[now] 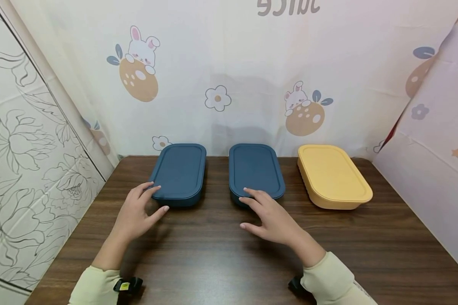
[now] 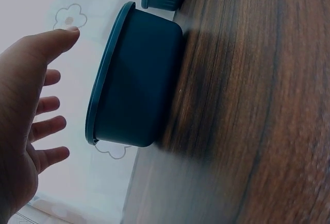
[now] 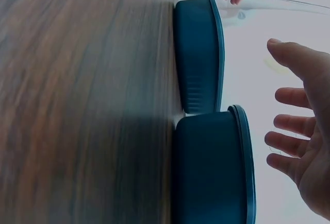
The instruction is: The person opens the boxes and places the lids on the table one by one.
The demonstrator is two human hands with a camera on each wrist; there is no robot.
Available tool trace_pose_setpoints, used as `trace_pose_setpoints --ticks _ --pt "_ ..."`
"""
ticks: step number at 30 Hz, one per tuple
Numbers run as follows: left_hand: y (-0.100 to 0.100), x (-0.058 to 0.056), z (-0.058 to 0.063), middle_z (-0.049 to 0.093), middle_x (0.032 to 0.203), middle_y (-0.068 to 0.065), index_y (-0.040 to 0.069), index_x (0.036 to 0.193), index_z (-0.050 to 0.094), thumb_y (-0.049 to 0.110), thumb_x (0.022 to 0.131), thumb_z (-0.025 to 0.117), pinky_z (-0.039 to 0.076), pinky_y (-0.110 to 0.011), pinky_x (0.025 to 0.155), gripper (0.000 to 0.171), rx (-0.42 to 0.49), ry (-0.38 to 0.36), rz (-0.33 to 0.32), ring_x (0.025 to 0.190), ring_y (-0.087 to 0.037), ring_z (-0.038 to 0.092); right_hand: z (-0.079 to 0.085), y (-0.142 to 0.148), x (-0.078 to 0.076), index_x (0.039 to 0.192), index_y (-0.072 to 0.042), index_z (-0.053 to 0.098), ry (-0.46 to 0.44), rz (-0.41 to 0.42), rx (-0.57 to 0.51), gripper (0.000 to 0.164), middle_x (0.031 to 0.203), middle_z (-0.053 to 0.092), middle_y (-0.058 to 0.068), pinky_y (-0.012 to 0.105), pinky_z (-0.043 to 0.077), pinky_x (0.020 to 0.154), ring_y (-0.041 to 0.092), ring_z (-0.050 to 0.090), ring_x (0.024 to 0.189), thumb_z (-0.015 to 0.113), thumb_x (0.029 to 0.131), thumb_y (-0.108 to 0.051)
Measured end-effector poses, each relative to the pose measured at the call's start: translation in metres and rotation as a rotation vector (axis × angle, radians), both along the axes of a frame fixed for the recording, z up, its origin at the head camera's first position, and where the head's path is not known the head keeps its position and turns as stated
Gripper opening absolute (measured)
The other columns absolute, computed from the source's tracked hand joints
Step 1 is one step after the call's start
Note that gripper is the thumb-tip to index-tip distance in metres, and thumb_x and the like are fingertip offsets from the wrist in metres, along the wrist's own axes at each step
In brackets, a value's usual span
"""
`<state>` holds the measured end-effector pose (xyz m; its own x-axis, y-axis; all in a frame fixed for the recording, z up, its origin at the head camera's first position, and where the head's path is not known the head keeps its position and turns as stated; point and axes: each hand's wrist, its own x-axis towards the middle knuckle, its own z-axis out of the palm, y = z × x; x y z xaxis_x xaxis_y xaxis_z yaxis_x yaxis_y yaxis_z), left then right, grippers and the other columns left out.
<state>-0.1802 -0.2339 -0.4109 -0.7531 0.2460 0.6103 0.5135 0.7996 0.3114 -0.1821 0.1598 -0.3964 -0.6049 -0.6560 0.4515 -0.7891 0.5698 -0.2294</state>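
Note:
Two dark blue lidded containers stand on the brown wooden table [image 1: 198,245]. The left blue container [image 1: 181,169] has my left hand [image 1: 135,214] at its near left corner, fingers spread and slightly bent. In the left wrist view that hand [image 2: 26,90] shows a gap between its fingers and the container wall [image 2: 136,80]. My right hand [image 1: 272,218] hovers at the near edge of the middle blue container [image 1: 255,169], fingers apart and holding nothing. In the right wrist view, the right hand [image 3: 309,131] appears above the lid level of the near container [image 3: 209,170].
A yellow lidded container [image 1: 333,173] stands at the right on the table. Behind the table hangs a pale cloth [image 1: 252,59] printed with rabbits and flowers. A white panel with line-drawn flowers [image 1: 26,140] rises along the left side.

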Motion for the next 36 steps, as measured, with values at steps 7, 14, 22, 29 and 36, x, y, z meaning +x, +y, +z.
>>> trace_pose_setpoints --ticks 7,14,22,29,36 --pt "-0.002 -0.002 -0.002 0.054 0.127 -0.022 0.000 0.123 0.063 0.022 0.075 0.082 0.039 -0.058 0.094 0.056 0.031 0.007 0.011 0.117 -0.042 0.048 -0.002 -0.012 -0.002 0.135 -0.007 0.055 -0.007 0.023 0.001 0.060 0.146 0.043 0.017 0.046 0.043 0.101 0.030 0.043 0.130 0.075 0.086 -0.036" --pt "-0.004 -0.003 -0.006 0.055 0.125 -0.021 -0.001 0.121 0.064 0.021 0.077 0.081 0.039 -0.058 0.094 0.052 0.066 -0.007 0.021 0.115 -0.041 0.049 -0.004 -0.025 -0.005 0.136 -0.006 0.054 -0.038 0.036 0.004 0.061 0.148 0.040 0.017 0.046 0.043 0.102 0.031 0.042 0.132 0.074 0.087 -0.037" --pt "-0.007 -0.006 -0.007 0.055 0.124 -0.022 -0.003 0.119 0.064 0.018 0.078 0.081 0.039 -0.059 0.093 0.049 0.122 -0.032 0.030 0.115 -0.041 0.050 -0.003 -0.036 -0.009 0.138 -0.007 0.052 -0.074 0.038 0.025 0.063 0.152 0.036 0.013 0.045 0.041 0.104 0.030 0.039 0.134 0.072 0.088 -0.039" --pt "-0.011 -0.009 -0.007 0.057 0.124 -0.021 -0.004 0.119 0.064 0.015 0.079 0.080 0.044 -0.054 0.085 0.047 0.187 -0.047 0.034 0.112 -0.037 0.053 -0.003 -0.045 -0.013 0.139 -0.008 0.051 -0.080 0.062 0.005 0.062 0.152 0.036 0.012 0.044 0.040 0.105 0.028 0.039 0.135 0.071 0.089 -0.039" --pt "-0.014 -0.009 -0.009 0.058 0.122 -0.017 -0.004 0.118 0.065 0.013 0.079 0.081 0.051 -0.048 0.081 0.046 0.217 -0.048 0.060 0.105 -0.033 0.058 -0.002 -0.055 -0.014 0.140 -0.009 0.049 -0.110 0.081 0.005 0.061 0.154 0.034 0.011 0.045 0.038 0.106 0.027 0.036 0.137 0.068 0.091 -0.040"
